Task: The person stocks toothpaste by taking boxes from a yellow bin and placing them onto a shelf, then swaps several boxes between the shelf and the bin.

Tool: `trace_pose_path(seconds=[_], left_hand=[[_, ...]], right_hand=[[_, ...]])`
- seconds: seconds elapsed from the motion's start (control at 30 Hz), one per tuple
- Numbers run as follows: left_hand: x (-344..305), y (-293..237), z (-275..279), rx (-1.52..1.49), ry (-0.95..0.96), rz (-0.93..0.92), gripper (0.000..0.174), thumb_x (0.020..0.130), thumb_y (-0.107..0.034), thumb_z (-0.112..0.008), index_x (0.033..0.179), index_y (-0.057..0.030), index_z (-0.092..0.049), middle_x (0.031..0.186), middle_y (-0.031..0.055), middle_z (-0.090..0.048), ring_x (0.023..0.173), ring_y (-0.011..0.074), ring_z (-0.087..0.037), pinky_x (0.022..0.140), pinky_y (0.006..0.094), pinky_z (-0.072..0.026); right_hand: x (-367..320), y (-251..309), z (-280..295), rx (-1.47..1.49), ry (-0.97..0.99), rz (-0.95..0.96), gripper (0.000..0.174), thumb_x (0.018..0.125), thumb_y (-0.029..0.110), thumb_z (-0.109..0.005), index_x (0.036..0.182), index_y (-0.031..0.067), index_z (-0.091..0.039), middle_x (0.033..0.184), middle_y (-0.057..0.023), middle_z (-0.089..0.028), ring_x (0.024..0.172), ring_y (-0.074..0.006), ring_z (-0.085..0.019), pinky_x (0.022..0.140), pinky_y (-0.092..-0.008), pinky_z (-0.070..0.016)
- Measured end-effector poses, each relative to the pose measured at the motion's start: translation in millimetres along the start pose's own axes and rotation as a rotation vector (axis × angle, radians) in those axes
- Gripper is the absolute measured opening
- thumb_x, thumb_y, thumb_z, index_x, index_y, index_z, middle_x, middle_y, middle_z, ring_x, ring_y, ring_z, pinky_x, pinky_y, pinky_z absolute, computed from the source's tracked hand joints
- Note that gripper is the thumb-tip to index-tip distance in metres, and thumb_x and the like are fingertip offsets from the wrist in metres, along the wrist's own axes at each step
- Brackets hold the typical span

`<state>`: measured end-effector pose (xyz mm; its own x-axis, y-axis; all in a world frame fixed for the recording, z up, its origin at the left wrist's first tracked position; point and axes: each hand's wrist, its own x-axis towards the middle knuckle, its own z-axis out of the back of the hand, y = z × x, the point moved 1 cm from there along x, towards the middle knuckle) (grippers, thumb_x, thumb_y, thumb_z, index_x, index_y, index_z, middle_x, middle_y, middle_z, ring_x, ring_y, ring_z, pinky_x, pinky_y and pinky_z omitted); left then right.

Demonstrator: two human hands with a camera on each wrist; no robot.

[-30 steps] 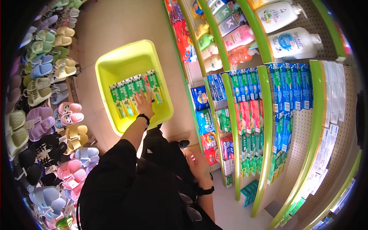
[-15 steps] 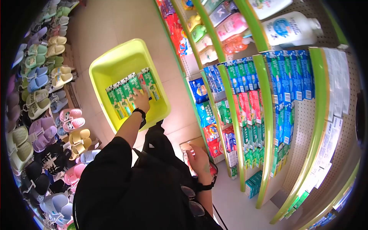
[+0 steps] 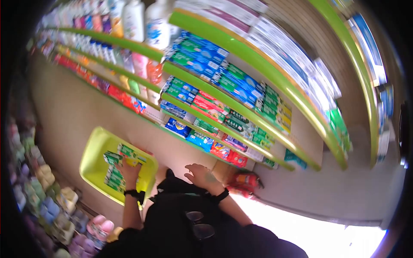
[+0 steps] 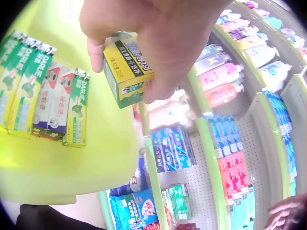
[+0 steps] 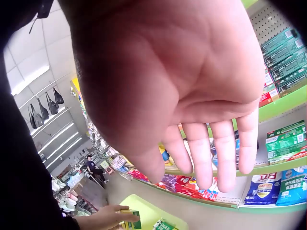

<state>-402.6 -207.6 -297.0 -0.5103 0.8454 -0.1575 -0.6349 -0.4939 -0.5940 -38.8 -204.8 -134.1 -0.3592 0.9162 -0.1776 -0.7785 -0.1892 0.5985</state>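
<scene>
Above the yellow tub [image 3: 95, 150], the left hand [image 4: 144, 31] pinched one carton [image 4: 127, 72], its bent digits set against opposite sides, while the right hand [image 5: 172, 91] held nothing, its fingers nearly straight and pointing downward. Only the left wrist view gave the carton's end clearly, yellow and green with a black band; the head view put the left hand down at the tub but left its grip unreadable. The right wrist view alone faced the bare palm, and it alone took in a distant person [image 5: 93, 167], seemingly seated, and dark bags [image 5: 42, 111] hung from a rail. Just the head view had the glasses [image 3: 203, 231], against the black top [image 3: 167, 228]. By the left wrist view's count, about six boxes lay in the tub: three green boxes [image 4: 31, 88] side by side, what looked like two white boxes [image 4: 55, 100] with red patches, then one more green box [image 4: 76, 112]. Elsewhere came one pair of glasses, two black wristbands [image 3: 134, 195], and at least four bags, some overlapping. The leftmost green box ran past the left wrist view's edge, and the right hand's fingers were cut off at its lower corner. Blur in the head view made the slippers [image 3: 101, 225] and the tub's boxes hard to separate.
</scene>
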Motion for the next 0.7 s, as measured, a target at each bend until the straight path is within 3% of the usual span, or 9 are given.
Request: trace_pose_path(seconds=[0.07,0.17,0.23,0.3,0.37,0.43,0.5,0.63,0.7], left_hand=[[-10.3,-16.8,20.2,-0.079,-0.093,-0.252,0.105,0.065,-0.028,-0.093,0.156,-0.009,-0.046,0.163,0.0433,-0.009,0.15,0.0591,-0.024,0.125,0.0564,-0.0296],[-29.0,-72.0,62.0,-0.106,-0.075,-0.437,0.105,0.064,-0.023,-0.093,0.157,-0.0118,-0.046,0.166,0.0385,-0.009,0.15,0.0578,-0.026,0.124,0.056,-0.0303],[-41.3,-106.7,85.3,-0.148,0.048,-0.655,0.106,0.063,-0.02,-0.094,0.158,-0.0132,-0.047,0.169,0.0338,-0.009,0.15,0.0551,-0.028,0.121,0.0558,-0.0338],[-58.2,-142.2,104.9,-0.034,0.074,-0.823,0.1,0.065,-0.016,-0.094,0.154,-0.0104,-0.051,0.17,0.0307,-0.01,0.146,0.0504,-0.038,0.117,0.0506,-0.0419],[-71.2,-162.7,106.4,-0.005,0.135,-0.958,0.095,0.067,-0.021,-0.093,0.154,-0.0133,-0.053,0.169,0.0351,-0.012,0.145,0.0527,-0.039,0.115,0.0534,-0.0421],[-87.1,-184.6,100.8,0.006,0.171,-1.07,0.097,0.065,-0.022,-0.093,0.154,-0.0181,-0.054,0.17,0.0347,-0.012,0.145,0.0527,-0.039,0.113,0.0545,-0.0426],[-109.4,-210.3,93.0,-0.111,0.232,-1.055,0.103,0.062,-0.021,-0.095,0.155,-0.0194,-0.052,0.17,0.0319,-0.013,0.142,0.051,-0.043,0.11,0.0536,-0.0461],[-134.5,-256.7,61.6,-0.254,0.244,-1.055,0.103,0.065,-0.017,-0.098,0.156,-0.0168,-0.05,0.17,0.0293,-0.015,0.136,0.046,-0.049,0.098,0.0482,-0.0555],[-147.0,-282.0,52.4,-0.205,0.233,-1.104,0.101,0.066,-0.016,-0.098,0.155,-0.0151,-0.05,0.17,0.0289,-0.015,0.132,0.0446,-0.051,0.095,0.0466,-0.0571]], right_hand=[[1.8,9.9,2.5,0.031,0.095,0.049,0.045,0.097,0.038,-0.071,0.128,0.0056,-0.068,0.106,-0.0164,-0.074,0.102,-0.0369,-0.071,0.091,-0.0476,-0.0565],[10.6,22.5,0.5,0.086,0.097,0.093,0.051,0.098,0.042,-0.07,0.134,0.0061,-0.065,0.115,-0.0179,-0.072,0.106,-0.0377,-0.07,0.093,-0.0488,-0.0563],[18.4,48.9,27.3,0.147,0.174,0.115,0.066,0.097,0.046,-0.071,0.146,0.005,-0.055,0.125,-0.021,-0.067,0.114,-0.0394,-0.068,0.097,-0.0485,-0.0553],[23.5,51.2,19.8,0.214,0.047,0.194,0.075,0.095,0.048,-0.074,0.15,0.0041,-0.05,0.127,-0.022,-0.066,0.117,-0.04,-0.066,0.099,-0.0478,-0.0544],[35.1,51.2,10.1,0.34,0.004,0.271,0.106,0.085,0.052,-0.083,0.162,0.002,-0.03,0.137,-0.0261,-0.059,0.126,-0.0437,-0.061,0.105,-0.0486,-0.051],[40.8,57.9,17.3,0.352,-0.14,0.392,0.112,0.082,0.051,-0.085,0.163,0.0011,-0.026,0.139,-0.0275,-0.057,0.126,-0.0453,-0.06,0.106,-0.0498,-0.0501],[33.5,60.3,31.9,0.381,-0.258,0.473,0.126,0.074,0.047,-0.091,0.163,-0.001,-0.017,0.145,-0.0312,-0.052,0.129,-0.048,-0.058,0.107,-0.053,-0.048],[14.2,18.8,72.4,0.464,-0.097,0.309,0.115,0.074,0.044,-0.089,0.156,-0.0056,-0.027,0.142,-0.0366,-0.051,0.134,-0.0499,-0.053,0.111,-0.0508,-0.0455],[11.4,-3.2,93.9,0.629,0.074,0.114,0.108,0.079,0.032,-0.083,0.162,-0.0025,-0.024,0.137,-0.0306,-0.059,0.128,-0.0434,-0.061,0.103,-0.0466,-0.0518]])
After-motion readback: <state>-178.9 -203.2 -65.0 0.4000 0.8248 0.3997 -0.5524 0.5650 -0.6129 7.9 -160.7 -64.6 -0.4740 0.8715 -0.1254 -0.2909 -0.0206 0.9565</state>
